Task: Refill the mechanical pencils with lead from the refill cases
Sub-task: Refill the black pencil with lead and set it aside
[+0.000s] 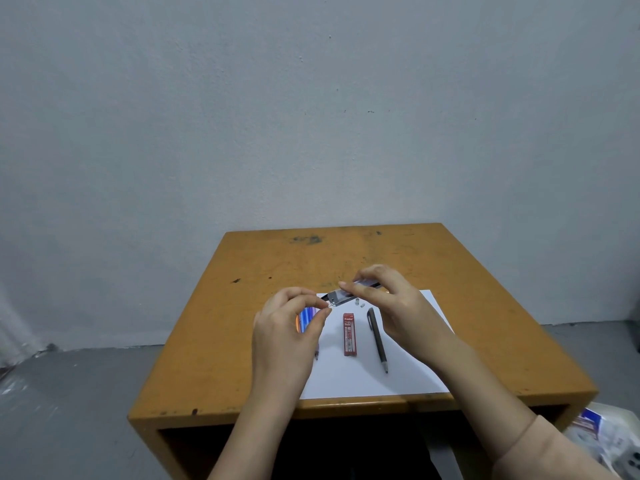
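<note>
Two hands work over an orange-brown desk (485, 306) with a white sheet of paper (346, 379) laid near its front edge. The right hand (391, 299) holds a clear grey refill case (341, 296) above the paper, fingers curled round its far half, with the open end tipped toward the left hand (287, 334). That hand's thumb and forefinger are pinched together just off the case's mouth, seemingly on a stick of lead (330, 305) that is almost too thin to make out. Blue pencils (306, 317) lie on the paper, partly hidden under the left hand. A dark pencil (378, 341) lies further right with its tip toward the person, and a red refill case (349, 334) lies flat between them. Two tiny pale caps (357, 301) sit loose on the paper just below the held case. Both cases look light, stiff and smooth, so they are best gripped by the long sides. The pencils can be held anywhere along the barrel. Lead is likely the fragile part, brittle under bending or a hard squeeze, so a light pinch close to the end being fed should suit it. The caps look prone to rolling away.
</note>
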Action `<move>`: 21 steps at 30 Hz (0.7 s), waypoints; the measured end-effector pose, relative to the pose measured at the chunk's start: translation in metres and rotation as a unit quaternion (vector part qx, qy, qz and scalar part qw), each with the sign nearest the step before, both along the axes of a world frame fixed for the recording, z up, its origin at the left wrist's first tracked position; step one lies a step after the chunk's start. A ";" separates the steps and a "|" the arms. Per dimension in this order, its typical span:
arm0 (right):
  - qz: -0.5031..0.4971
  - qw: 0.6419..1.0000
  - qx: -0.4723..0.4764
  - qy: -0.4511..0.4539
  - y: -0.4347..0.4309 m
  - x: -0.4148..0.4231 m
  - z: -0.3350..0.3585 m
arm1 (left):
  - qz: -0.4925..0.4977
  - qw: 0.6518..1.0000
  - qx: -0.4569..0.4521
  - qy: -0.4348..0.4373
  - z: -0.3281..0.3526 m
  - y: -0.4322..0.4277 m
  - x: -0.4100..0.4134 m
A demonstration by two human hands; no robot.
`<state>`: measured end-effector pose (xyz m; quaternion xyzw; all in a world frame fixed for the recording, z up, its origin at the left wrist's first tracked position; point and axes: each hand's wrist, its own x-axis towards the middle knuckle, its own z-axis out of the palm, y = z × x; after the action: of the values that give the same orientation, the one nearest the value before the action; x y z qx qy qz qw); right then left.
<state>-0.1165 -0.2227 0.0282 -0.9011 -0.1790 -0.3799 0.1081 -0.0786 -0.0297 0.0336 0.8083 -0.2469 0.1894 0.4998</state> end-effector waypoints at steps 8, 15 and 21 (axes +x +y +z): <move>-0.031 0.999 0.019 0.016 -0.012 0.000 -0.010 | -0.006 1.000 0.018 0.013 -0.007 0.007 0.010; -0.053 0.998 0.022 0.006 -0.017 -0.002 -0.012 | -0.017 0.999 0.037 0.031 -0.016 0.016 0.017; -0.074 0.996 0.043 0.008 -0.024 -0.001 -0.021 | 0.001 0.997 0.052 0.052 -0.031 0.023 0.028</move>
<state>-0.1176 -0.2462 0.0067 -0.9092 -0.0946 -0.3872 0.1201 -0.0510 -0.0071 0.0022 0.8422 -0.2295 0.1342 0.4690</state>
